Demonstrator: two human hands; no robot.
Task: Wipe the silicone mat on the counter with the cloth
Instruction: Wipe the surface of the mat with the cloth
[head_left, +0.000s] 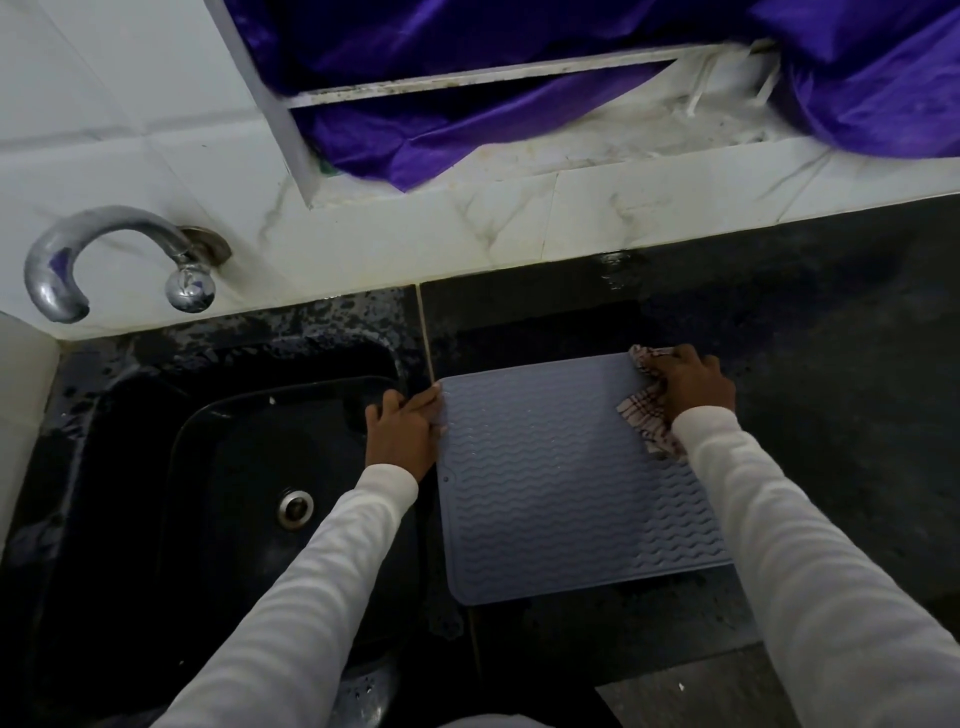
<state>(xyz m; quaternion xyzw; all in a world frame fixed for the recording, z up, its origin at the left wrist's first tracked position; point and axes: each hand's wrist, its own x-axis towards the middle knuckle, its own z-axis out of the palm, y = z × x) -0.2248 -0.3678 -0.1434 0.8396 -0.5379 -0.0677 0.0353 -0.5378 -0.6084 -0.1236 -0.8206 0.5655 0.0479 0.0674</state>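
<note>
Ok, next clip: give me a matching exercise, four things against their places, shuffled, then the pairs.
Things:
1. cloth
2. left hand
3. tap
4. drain

Places:
A. on the wall above the sink
B. at the mat's far right corner, under the right hand
C. in the sink's bottom
D. on the mat's left edge

Pairs: 1-B, 2-D, 3-A, 4-C

long white ribbed sleeves (810, 545), bare hands

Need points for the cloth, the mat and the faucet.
cloth (644, 415), head view, checked fold under the right hand.
mat (545, 478), head view, ribbed centre.
faucet (78, 249), head view, top of the curved spout.
</note>
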